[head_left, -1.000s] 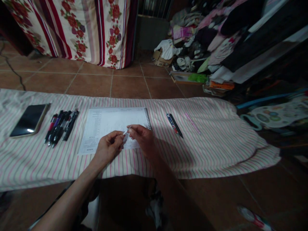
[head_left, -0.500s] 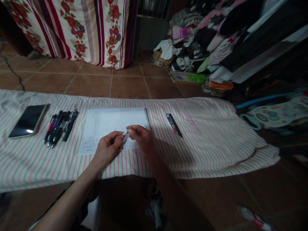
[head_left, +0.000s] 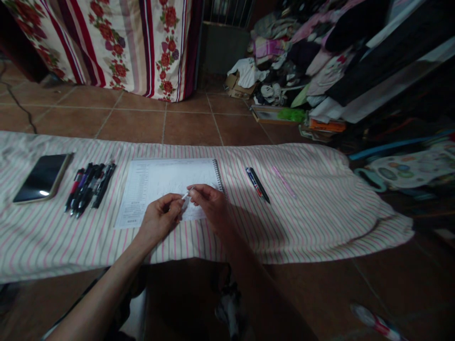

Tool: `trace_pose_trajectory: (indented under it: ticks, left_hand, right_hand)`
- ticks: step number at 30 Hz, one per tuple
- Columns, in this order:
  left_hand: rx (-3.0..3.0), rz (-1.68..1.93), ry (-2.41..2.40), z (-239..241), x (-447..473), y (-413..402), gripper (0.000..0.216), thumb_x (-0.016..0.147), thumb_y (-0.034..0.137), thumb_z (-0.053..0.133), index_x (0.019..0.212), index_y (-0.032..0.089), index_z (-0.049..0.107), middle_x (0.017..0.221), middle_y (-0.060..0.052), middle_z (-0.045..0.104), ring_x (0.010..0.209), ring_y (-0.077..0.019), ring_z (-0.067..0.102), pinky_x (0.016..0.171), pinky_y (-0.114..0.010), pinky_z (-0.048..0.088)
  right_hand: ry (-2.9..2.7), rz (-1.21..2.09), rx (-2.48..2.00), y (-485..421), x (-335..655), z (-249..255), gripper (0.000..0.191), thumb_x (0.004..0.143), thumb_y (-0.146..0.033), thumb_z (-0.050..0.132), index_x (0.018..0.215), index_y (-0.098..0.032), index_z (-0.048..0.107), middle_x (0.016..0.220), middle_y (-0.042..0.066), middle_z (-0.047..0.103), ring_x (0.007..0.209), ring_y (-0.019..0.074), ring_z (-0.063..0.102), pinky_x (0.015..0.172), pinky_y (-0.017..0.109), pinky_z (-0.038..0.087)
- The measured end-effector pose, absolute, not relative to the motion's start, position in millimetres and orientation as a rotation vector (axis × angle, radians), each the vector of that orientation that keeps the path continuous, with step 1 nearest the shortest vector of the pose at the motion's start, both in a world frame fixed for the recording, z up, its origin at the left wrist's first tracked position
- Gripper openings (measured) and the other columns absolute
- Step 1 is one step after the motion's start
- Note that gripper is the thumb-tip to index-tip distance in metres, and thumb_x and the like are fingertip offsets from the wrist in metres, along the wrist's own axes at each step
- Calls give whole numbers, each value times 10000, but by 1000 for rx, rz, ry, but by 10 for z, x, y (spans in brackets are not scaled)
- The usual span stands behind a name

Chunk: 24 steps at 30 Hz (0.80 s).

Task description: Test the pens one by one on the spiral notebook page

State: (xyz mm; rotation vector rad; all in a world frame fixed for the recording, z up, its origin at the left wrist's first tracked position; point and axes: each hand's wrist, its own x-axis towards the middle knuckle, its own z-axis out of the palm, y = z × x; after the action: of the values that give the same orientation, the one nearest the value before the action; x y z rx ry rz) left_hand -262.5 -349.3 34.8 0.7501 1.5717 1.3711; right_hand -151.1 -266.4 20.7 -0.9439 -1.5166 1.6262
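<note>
My left hand (head_left: 162, 214) is closed, thumb against fingers, on one end of a short white stick-like piece (head_left: 185, 195). My right hand (head_left: 209, 201) pinches the other end, fingertips nearly meeting those of the left. Most of the piece is hidden by the fingers, and its exact kind cannot be made out. Both hands are over the lower part of a spiral notebook (head_left: 159, 177) with writing on its page. To the right of the notebook lie a dark pen (head_left: 261, 186) and, touching or close beside it, one with a blue and red label (head_left: 253, 180).
A pink slim stick (head_left: 283, 181) lies farther right on the striped cloth (head_left: 320, 203). At left are a bundle of several pens (head_left: 87, 189) and a phone (head_left: 42, 177). Beyond the table edge are tiled floor (head_left: 138, 116), a floral curtain (head_left: 124, 42) and piled clothes (head_left: 273, 52).
</note>
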Motion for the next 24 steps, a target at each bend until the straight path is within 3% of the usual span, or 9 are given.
trace_pose_trajectory:
  ticks: [24]
  left_hand:
    - [849,1306,1623,245,-2658,-3501,252,746,393,571,779,145,595,474,53,475,432,-76,407,429,-202,316]
  right_hand:
    - [-1271,1683,-970,-2618,-1506,211,201,690,-377,661,794,-207,690,797,23,714,629,113,612,573,235,468]
